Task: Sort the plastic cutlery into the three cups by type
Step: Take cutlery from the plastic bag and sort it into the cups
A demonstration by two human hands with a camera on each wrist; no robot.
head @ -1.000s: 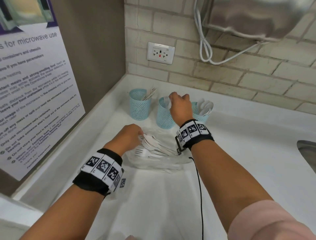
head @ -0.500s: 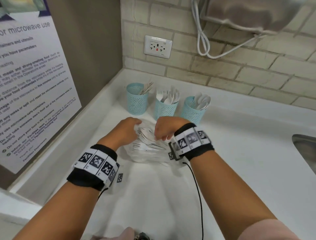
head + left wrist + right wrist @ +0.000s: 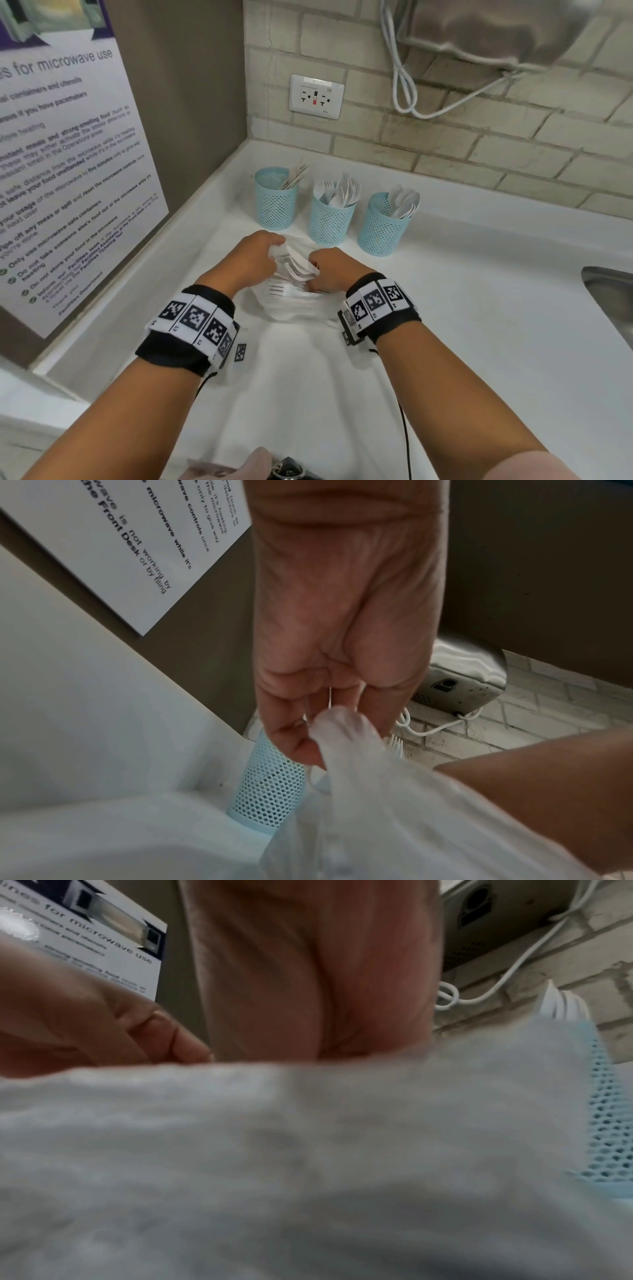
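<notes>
Three blue mesh cups stand in a row: the left cup (image 3: pixel 275 205) with thin knife-like pieces, the middle cup (image 3: pixel 329 221) with forks, the right cup (image 3: pixel 383 231) with spoons. In front of them lies a clear plastic bag (image 3: pixel 291 308) of white cutlery (image 3: pixel 298 265). My left hand (image 3: pixel 255 257) pinches the bag's rim (image 3: pixel 342 723) and holds it up. My right hand (image 3: pixel 330 270) reaches into the bag mouth, fingers curled round white pieces. In the right wrist view the bag (image 3: pixel 308 1150) hides those fingers.
The white counter (image 3: pixel 479 325) runs right to a steel sink edge (image 3: pixel 613 301). A poster (image 3: pixel 68 171) covers the left wall. On the brick back wall are a socket (image 3: pixel 315 96), a looped white cable (image 3: pixel 404 85) and a metal appliance (image 3: pixel 496 31).
My right hand left the middle cup, where forks now stand, and came back into the bag. My left hand kept hold of the bag.
</notes>
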